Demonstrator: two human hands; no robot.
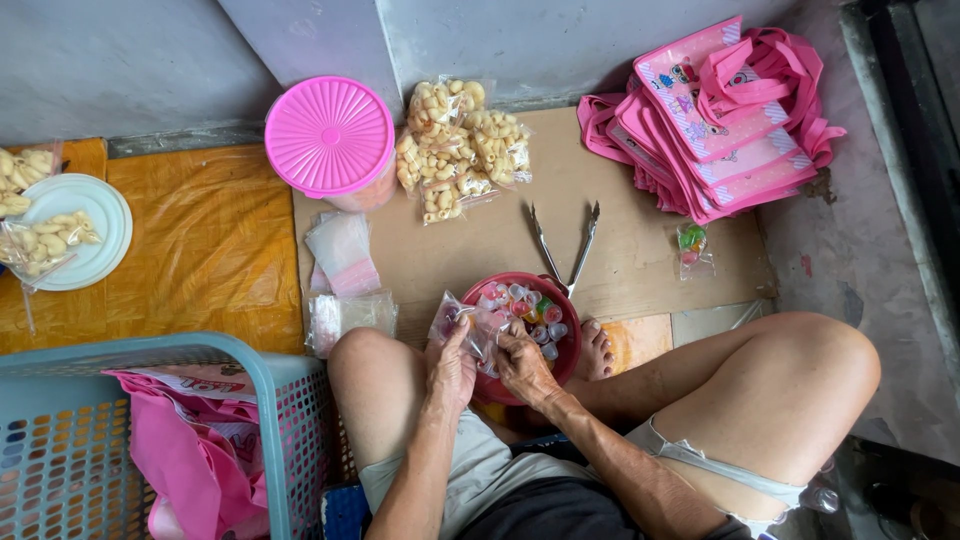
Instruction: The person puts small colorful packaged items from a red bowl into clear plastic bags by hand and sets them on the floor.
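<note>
Both hands meet over the near rim of a red bowl (568, 352), and between them they hold a small clear plastic bag (462, 322). Left hand (452, 372) is curled, thumb and fingers pinched on the bag's near edge. Right hand (523, 366) is curled too, its fingertips at the bag's right side, just over the bowl; whether they hold a candy cannot be made out. Inside the bowl lie many small jelly cups (535, 310) in pink, green and clear colours, and the bag already seems to carry a few of them.

Beyond the bowl, on the brown cardboard sheet (640, 260), a pair of metal tongs (566, 250) lies open in a V, its tips near the bowl's far rim. To the right of the tongs sits a small filled bag of jelly cups (692, 245), apart from the rest. A heap of packets of pale puffed snacks (458, 148) lies against the wall, touching a tub with a pink ribbed lid (329, 135). Flat empty clear bags (343, 280) lie left of the bowl. A stack of pink gift bags (722, 115) sits at the far right. At the near left, a blue-grey plastic basket (280, 400) holds more pink bags. A white plate (100, 215) with snack packets rests on the orange mat (210, 250).
</note>
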